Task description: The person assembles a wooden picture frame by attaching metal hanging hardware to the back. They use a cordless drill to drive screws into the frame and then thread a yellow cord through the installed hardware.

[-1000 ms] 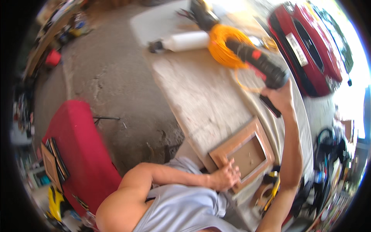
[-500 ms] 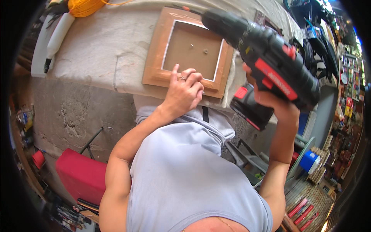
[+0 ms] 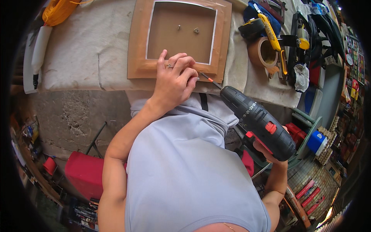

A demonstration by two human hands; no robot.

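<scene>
A brown frame (image 3: pixel 137 50) with a white inner edge lies on the cloth-covered table before me. Two small metal pieces, perhaps screws, rest on its recessed brown panel (image 3: pixel 179 42). My left hand (image 3: pixel 176 79) is over the frame's near edge, index finger raised, thumb and other fingers curled together; whatever they pinch is too small to make out. In my right hand (image 3: pixel 266 150), largely hidden behind the tool, is a black and red cordless drill (image 3: pixel 257 121). It tilts up and left, and its long bit (image 3: pixel 210 79) ends close to my left fingertips at the frame's near edge.
On the table's right side are a roll of brown tape (image 3: pixel 266 54), a yellow utility knife (image 3: pixel 269 33) and other tools. A white bottle (image 3: pixel 39 50) and an orange cord bundle (image 3: pixel 58 11) occupy the far left. A red seat (image 3: pixel 85 174) stands below left.
My right hand has brought the drill down and toward me, its bit now close to my left fingers. My left hand stays by the frame's near edge. The view has shifted.
</scene>
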